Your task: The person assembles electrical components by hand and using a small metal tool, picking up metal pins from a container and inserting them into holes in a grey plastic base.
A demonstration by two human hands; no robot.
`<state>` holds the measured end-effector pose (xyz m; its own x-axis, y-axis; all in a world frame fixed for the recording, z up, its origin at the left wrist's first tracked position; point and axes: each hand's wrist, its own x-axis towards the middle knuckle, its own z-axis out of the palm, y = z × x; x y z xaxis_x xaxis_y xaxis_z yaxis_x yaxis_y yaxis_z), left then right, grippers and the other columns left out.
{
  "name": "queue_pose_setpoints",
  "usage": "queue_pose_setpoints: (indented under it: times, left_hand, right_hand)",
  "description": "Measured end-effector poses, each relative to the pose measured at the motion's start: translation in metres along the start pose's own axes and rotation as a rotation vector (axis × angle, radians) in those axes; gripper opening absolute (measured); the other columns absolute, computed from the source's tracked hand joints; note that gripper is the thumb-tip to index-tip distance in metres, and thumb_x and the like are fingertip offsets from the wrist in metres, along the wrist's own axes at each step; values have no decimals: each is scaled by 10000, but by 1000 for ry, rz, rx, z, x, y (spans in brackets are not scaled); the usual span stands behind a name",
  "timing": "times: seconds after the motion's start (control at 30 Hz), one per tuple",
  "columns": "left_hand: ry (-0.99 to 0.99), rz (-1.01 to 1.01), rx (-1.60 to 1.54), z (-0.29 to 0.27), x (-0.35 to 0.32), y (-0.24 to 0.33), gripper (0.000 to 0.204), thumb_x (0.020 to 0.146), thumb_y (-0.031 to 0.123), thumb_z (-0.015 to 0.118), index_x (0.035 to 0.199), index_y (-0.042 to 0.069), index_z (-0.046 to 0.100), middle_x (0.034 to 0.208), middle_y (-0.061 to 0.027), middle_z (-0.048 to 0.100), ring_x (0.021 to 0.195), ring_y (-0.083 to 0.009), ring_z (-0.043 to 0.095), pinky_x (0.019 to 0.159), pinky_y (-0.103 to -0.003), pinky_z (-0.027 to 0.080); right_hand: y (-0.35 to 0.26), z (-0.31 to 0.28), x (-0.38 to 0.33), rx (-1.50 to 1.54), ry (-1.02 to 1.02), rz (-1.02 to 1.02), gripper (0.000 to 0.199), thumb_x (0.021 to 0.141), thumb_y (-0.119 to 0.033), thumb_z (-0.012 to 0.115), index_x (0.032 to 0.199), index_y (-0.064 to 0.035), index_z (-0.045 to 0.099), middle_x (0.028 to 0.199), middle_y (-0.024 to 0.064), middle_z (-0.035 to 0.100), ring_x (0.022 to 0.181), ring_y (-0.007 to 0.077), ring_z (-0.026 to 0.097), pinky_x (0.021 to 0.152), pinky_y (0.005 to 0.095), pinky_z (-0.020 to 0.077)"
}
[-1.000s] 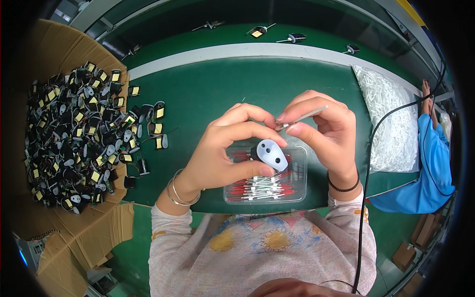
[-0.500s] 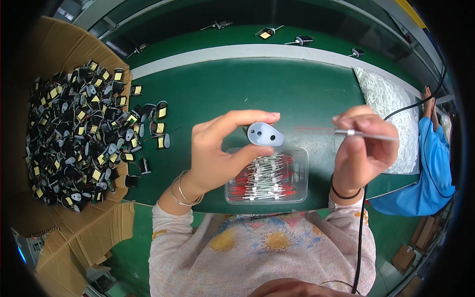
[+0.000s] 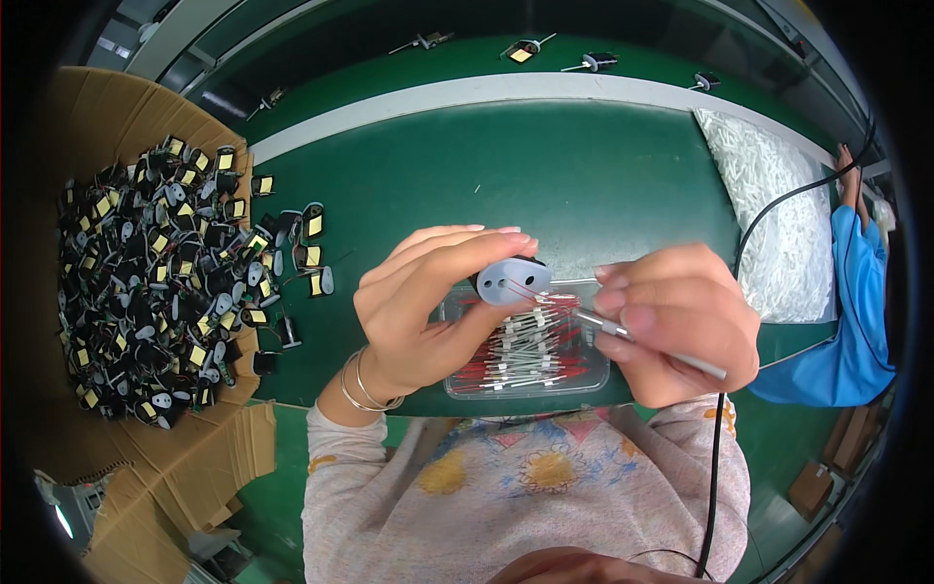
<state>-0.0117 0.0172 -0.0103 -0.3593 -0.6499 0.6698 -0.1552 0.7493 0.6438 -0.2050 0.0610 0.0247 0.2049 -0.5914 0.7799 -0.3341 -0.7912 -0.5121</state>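
Observation:
Pinched in my left hand [image 3: 413, 302] is a small black device [image 3: 513, 281] whose grey oval end face, with several round holes, is turned toward me. My right hand [image 3: 686, 316] grips a thin white-grey rod [image 3: 696, 365] with fine red wire leads [image 3: 556, 300]. The leads point at the oval face and reach its holes; whether their tips are inside is too small to tell. Beneath both hands stands a clear plastic tray [image 3: 530, 392], partly covered by them. It holds many similar white rods with red leads [image 3: 516, 352].
At left a cardboard box [image 3: 126, 107] is heaped with like devices [image 3: 146, 282], several spilling over its edge. A clear bag of white pieces [image 3: 773, 224] lies at right, beside a person's blue sleeve [image 3: 827, 360]. A black cable [image 3: 718, 467] hangs near my right arm. Spaced devices [image 3: 523, 50] sit beyond the white ledge.
My right hand has come left and down, bringing the rod's red leads to the oval face. The device in my left hand has tilted and dropped slightly.

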Motion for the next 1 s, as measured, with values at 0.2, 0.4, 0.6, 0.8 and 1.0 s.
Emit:
queue_pose_setpoints:
  times: [0.2,0.4,0.6,0.8,1.0]
  left_hand:
    - [-7,67,77,-2,1,0,346,645,51,775,960,-9,647,884,-97,695,859,-235,677,782,-345,515]
    - [-16,76,62,-3,2,1,343,641,40,773,958,-9,649,875,-98,696,859,-234,676,785,-350,515]
    - [-27,88,66,-4,2,2,339,642,44,773,955,-4,651,875,-95,696,861,-232,675,790,-355,514]
    - [-32,121,187,-6,3,7,318,647,48,763,946,2,666,897,-76,693,883,-227,665,795,-365,514]
    - [-30,120,281,-7,2,8,305,651,60,755,942,14,676,900,-78,691,890,-220,659,802,-369,513]
  right_hand:
    - [2,-5,-3,34,-59,-101,344,569,73,737,868,12,580,801,149,631,728,260,612,615,369,584]
    - [5,0,1,1,18,-59,304,580,65,737,838,21,581,768,143,634,674,251,614,590,361,578]
    - [5,2,2,0,72,-42,281,567,59,737,803,13,593,742,133,635,659,253,621,572,350,568]
    - [-1,-3,0,-15,-10,-48,301,536,56,747,800,16,606,752,131,644,667,254,632,581,310,551]
    - [2,4,-2,-70,32,-146,273,572,29,756,800,19,605,774,136,650,668,247,634,581,294,548]
